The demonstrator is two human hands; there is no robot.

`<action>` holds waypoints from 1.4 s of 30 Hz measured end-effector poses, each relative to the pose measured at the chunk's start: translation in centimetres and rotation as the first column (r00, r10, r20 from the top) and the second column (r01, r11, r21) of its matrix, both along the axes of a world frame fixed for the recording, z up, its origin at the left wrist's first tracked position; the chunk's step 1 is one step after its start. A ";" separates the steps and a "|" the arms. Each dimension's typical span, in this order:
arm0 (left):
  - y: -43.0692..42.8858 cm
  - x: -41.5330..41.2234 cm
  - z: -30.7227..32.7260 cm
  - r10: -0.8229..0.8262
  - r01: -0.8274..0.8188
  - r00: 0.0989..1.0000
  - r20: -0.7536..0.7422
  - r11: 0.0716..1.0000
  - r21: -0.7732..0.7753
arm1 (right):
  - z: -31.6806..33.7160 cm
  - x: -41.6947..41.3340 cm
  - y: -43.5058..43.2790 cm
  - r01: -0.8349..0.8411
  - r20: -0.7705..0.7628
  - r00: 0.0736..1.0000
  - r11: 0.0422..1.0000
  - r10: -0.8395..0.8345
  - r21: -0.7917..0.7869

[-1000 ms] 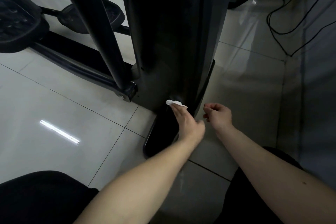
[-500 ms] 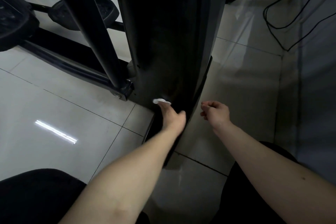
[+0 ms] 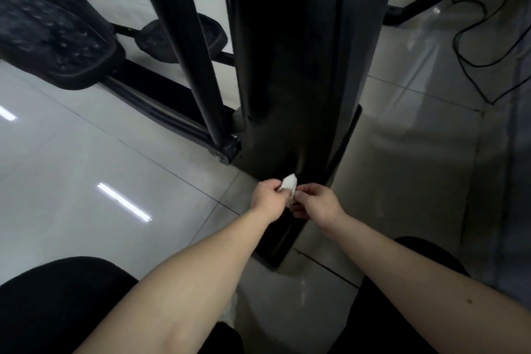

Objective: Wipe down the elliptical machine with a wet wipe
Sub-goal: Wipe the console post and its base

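The black elliptical machine [image 3: 296, 60] rises in front of me, its tall housing meeting the floor at a dark base foot [image 3: 283, 241]. A small white wet wipe [image 3: 289, 183] is held just in front of the housing's lower edge. My left hand [image 3: 268, 197] pinches the wipe's left side. My right hand [image 3: 317, 201] pinches its right side with thumb and fingers. Both hands are close together, a little off the machine's surface. Part of the wipe is hidden between the fingers.
A slanted black arm [image 3: 186, 46] and frame rail [image 3: 161, 100] run left of the housing, with two pedals [image 3: 51, 37] behind. Black cables [image 3: 477, 46] loop on the tiled floor [image 3: 86, 169] at right. My dark-clad knees [image 3: 57, 304] fill the lower corners.
My left hand has lifted the wipe off the housing's lower edge and drawn it back. My right hand moved left and took hold of the wipe's other side.
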State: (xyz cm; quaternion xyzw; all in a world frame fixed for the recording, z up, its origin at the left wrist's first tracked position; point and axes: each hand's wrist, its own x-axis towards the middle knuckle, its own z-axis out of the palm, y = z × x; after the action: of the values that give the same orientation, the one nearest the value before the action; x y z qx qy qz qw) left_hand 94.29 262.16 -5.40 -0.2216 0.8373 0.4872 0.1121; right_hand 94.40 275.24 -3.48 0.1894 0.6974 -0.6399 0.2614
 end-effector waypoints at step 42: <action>-26.4 -2.1 13.8 0.608 -0.579 0.793 -0.030 0.769 0.272 | 10.6 -9.3 -28.7 -0.311 0.044 0.414 0.096 0.909 0.946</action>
State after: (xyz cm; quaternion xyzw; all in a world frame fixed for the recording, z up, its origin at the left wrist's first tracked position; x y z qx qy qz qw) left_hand 92.23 235.75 8.38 -0.4300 0.6613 0.6106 -0.0698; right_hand 85.11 246.59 7.15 -0.2474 0.9550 -0.0241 0.1618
